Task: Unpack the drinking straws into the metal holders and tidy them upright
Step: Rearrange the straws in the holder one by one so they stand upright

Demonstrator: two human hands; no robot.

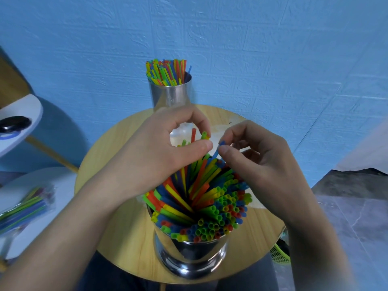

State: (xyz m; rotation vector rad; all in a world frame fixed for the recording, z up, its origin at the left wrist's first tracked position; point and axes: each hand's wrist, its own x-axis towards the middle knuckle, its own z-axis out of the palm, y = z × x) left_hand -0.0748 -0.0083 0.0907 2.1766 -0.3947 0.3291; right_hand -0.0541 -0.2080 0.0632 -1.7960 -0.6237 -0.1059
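Note:
A shiny metal holder [189, 257] stands at the near edge of the round wooden table [109, 238], packed with coloured straws [212, 208] that lean in different directions. My left hand [159, 148] circles a small bunch of leaning straws [194, 135], thumb and forefinger closed round their tips. My right hand [254, 152] pinches the tip of a blue straw [216, 152] above the same holder. A second metal holder [170, 95] stands at the table's far edge, full of upright straws [165, 72].
A packet of straws in clear plastic [25, 206] lies on a white round table [63, 185] at the left. A white shelf with a black object [14, 123] sits above it. A green basket [280, 254] shows under the table at right. A blue wall lies behind.

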